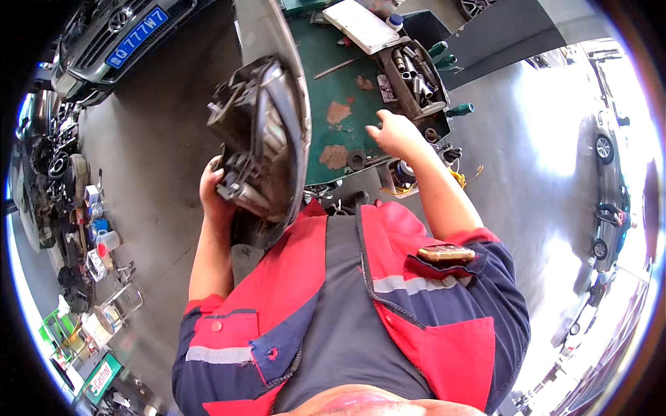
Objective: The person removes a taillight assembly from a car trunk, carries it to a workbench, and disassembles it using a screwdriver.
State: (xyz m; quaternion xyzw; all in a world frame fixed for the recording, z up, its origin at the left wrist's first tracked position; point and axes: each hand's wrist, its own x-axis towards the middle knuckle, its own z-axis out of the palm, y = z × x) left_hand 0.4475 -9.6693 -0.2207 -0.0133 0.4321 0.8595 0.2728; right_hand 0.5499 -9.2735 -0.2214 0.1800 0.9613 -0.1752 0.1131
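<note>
My left hand (pixel 214 188) is closed on the lower left side of a car headlight (pixel 267 139). The headlight stands tilted at the left edge of a green-topped tool cart (pixel 318 48), its dark, dusty back with sockets and wiring facing left. My right hand (pixel 397 136) is over the cart's near right part, its fingers curled in; whatever may be in them is hidden. Just beyond that hand lies a tray (pixel 409 104) of metal sockets (pixel 417 78). A small dark ring (pixel 356 160) rests on the cart's near edge.
A white flat case (pixel 361 26) and a thin metal rod (pixel 338 67) lie on the cart. Green-handled screwdrivers (pixel 460 109) stick out at its right side. A parked car (pixel 104 41) stands far left; car parts and containers (pixel 107 241) line the left wall.
</note>
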